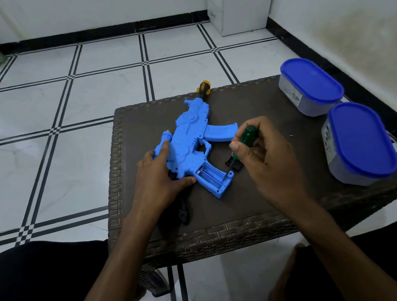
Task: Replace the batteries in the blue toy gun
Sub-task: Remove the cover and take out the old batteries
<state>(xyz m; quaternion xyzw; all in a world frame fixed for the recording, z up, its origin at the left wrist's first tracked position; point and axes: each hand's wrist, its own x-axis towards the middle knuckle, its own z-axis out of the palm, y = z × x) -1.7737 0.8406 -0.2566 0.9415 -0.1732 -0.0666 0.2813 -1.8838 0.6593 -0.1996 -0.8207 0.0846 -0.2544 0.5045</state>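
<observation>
The gun (pixel 189 139) lies mid-table (pixel 270 204), compartment (pixel 213 175) open and seemingly empty. Our left hand (pixel 161 178) presses it flat; our right hand (pixel 261 154) grips a screwdriver (pixel 246 137), tip at the compartment. Next we need fresh batteries.

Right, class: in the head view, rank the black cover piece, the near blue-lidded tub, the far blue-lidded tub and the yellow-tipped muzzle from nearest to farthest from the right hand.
1. Black cover piece, on the table just left of the right hand.
2. Near blue-lidded tub, to its right.
3. Far blue-lidded tub, beyond, right.
4. Yellow-tipped muzzle, at the table's far edge; close to the far tub's rank.
</observation>
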